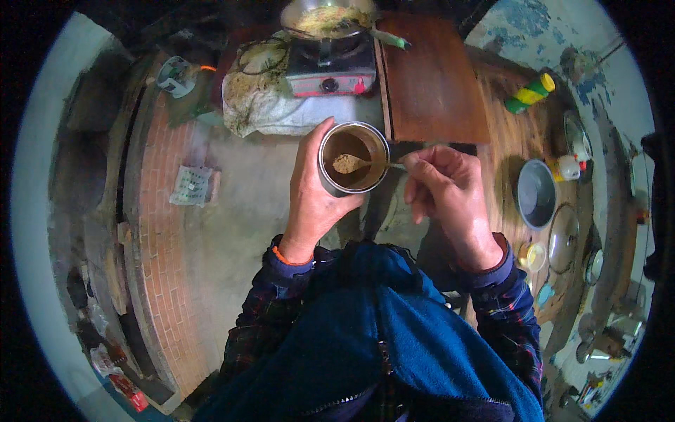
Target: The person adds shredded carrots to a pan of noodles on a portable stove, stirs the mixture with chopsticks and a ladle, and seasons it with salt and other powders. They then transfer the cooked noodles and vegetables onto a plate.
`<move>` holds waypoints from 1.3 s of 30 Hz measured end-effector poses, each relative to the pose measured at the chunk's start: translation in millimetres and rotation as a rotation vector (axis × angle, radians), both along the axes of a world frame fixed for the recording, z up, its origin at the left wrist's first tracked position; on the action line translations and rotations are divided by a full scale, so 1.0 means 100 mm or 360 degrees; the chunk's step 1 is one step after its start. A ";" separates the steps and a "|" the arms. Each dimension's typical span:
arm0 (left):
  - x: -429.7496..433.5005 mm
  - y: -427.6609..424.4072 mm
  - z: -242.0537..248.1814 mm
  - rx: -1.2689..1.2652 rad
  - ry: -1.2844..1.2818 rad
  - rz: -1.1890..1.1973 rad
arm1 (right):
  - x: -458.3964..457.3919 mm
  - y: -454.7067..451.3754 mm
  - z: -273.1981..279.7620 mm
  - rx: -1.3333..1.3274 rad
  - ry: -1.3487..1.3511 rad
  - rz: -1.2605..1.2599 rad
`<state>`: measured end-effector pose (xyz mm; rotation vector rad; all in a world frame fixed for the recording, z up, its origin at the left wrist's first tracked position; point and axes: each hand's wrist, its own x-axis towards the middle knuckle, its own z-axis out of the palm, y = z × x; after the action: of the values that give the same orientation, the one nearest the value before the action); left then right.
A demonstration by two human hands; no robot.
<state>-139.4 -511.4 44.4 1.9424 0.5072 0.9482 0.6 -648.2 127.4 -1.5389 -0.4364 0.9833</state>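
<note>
My left hand is wrapped around a round metal canister with its mouth facing up. Inside lies brown content; how full it is I cannot tell. Between the thumb and fingers of my right hand is the thin handle of a spoon. The spoon's bowl carries a heap of light brown powder and is seen within the canister's mouth. Beyond my hands, a pan with shredded food rests on a portable gas stove.
A stained white cloth sack lies left of the stove. A brown wooden board is to its right. The wooden table at right bears a green-yellow canister, a grey basin and a glass lid. A brick ledge runs along the left.
</note>
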 end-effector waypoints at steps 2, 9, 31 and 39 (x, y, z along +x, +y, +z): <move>0.15 0.21 0.01 0.0004 0.0028 0.0043 | 0.18 0.23 0.04 -0.0016 0.0031 0.0045; 0.53 0.94 0.04 -0.0148 -0.0070 0.0020 | 0.71 1.06 0.19 -0.0080 0.0108 0.0156; 0.69 3.71 -0.26 -0.0349 0.0041 0.0157 | 2.68 4.42 -0.54 0.0132 -0.0511 -0.0600; 0.74 4.05 -0.34 -0.0390 0.0011 0.0119 | 3.11 4.56 -0.97 0.0057 -0.0574 -0.0479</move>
<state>-65.4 -106.3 10.8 1.7170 0.6719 0.8820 311.3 -192.1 30.2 -1.6958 -0.4535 0.4637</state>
